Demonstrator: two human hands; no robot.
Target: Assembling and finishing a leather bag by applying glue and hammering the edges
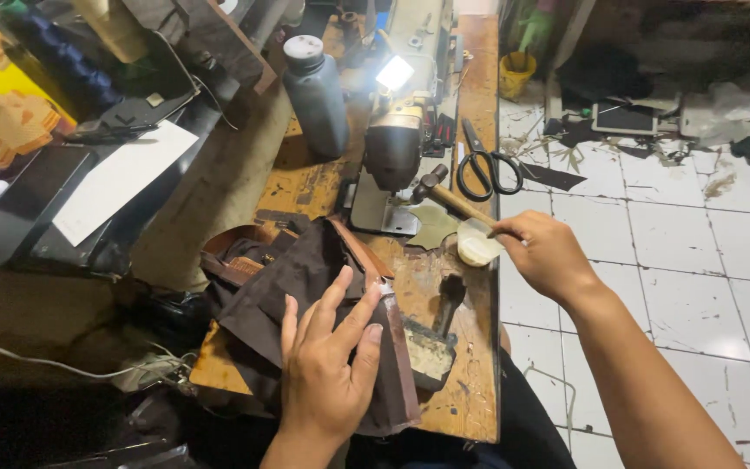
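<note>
My left hand (327, 360) lies flat, fingers spread, on a dark brown leather piece (292, 282) with a reddish-brown edge strip, pressing it to the wooden workbench (470, 382). My right hand (544, 254) reaches over the bench's right edge and pinches a thin stick or brush dipped at a small white cup of pale glue (477, 247). A hammer (449, 198) lies just behind the cup, its head near the sewing machine (397, 139).
Black scissors (486, 165) rest on the bench beside the machine. A dark grey bottle (316, 95) stands at the back. A stone-like block and dark tool (436, 343) sit near my left hand. White tiled floor (679, 260) lies to the right, with clutter beyond.
</note>
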